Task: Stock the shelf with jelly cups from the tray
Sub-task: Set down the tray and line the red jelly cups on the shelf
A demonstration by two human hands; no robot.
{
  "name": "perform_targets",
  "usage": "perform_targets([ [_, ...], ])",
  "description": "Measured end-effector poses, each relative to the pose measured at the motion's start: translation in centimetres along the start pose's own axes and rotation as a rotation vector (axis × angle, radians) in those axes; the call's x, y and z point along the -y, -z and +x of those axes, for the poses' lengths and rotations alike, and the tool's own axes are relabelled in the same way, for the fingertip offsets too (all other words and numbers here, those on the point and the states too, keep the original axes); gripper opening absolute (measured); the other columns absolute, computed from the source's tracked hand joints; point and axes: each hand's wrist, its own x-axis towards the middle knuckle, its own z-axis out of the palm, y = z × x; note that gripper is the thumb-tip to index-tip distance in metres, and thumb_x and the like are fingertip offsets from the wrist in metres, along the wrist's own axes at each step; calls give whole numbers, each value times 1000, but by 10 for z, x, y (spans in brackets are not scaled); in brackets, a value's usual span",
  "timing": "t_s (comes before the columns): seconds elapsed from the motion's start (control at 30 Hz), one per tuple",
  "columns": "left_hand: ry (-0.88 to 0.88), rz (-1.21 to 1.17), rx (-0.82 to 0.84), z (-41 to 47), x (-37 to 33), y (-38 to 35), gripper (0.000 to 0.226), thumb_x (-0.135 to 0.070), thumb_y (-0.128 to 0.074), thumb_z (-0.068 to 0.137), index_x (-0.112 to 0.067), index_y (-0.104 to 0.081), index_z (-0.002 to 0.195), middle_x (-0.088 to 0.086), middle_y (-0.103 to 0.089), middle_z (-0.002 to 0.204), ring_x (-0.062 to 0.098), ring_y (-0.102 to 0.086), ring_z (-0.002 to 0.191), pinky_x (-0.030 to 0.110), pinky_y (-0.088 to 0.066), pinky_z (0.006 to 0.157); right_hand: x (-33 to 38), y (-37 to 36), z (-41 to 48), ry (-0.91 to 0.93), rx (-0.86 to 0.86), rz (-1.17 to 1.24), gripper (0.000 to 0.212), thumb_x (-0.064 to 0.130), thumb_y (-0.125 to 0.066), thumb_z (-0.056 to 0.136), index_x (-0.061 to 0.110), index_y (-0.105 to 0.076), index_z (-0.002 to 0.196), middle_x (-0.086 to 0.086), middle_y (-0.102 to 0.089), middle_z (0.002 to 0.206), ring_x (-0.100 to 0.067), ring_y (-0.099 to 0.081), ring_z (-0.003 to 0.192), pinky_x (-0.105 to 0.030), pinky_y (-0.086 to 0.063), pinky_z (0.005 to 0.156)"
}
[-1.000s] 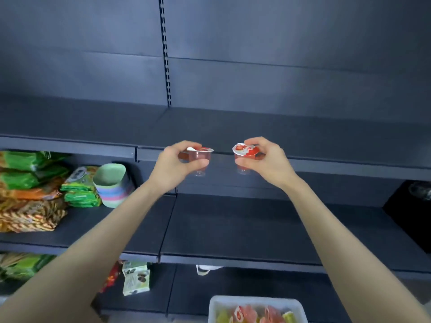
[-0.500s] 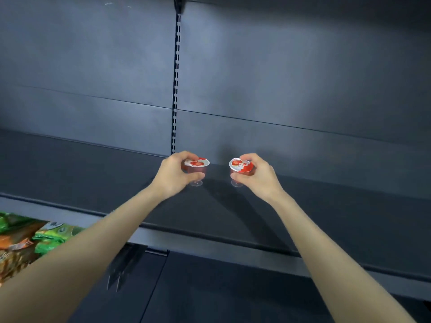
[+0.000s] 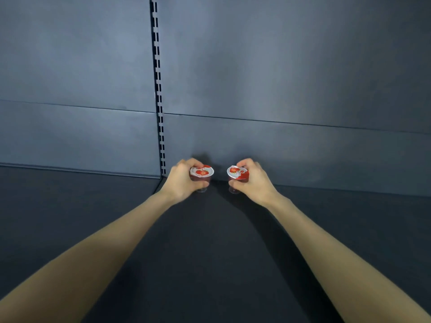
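2 jelly cups [image 3: 202,171], seemingly red-filled, gripped in left hand [image 3: 183,181], right hand [image 3: 254,183]

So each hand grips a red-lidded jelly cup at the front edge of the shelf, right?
No. The left hand and right hand each grip a red-lidded jelly cup, the left cup and the right cup, but at the back of the shelf, close to the back panel, not at its front edge. The head view shows this.

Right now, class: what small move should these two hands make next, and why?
Probably open both hands and let go. The left hand grips the left jelly cup, the right hand the right jelly cup; both stand upright, bases seemingly on the shelf near the back panel.
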Motion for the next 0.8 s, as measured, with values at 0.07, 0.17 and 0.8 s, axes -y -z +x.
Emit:
perform_targets([
  [0.07,-6,-6,8,6,5,-5,43,-18,-82,70,-15,-62,107,7,-62,107,14,-60,90,6,-36,73,-3,-4,5,12,5,-7,42,19,-72,82,17,-48,117,0,-42,115,-13,-49,98,-19,-35,81],
  [0.17,-13,-28,-12,9,11,-10,40,-20,-81,71,-16,-62,106,6,-60,106,17,-61,92,15,-38,79,-6,-10,8,22,-5,0,40,22,-70,85,16,-49,119,1,-41,116,-11,-48,100,-19,-37,84],
  [0.8,59,105,243,4,1,5,56,-25,-73,78,-23,-45,126,10,-49,121,25,-49,112,26,-38,91,7,-6,-7,0,114,-308,56,30,-61,90,24,-34,139,-8,-30,138,-37,-51,115,-45,-43,98],
])
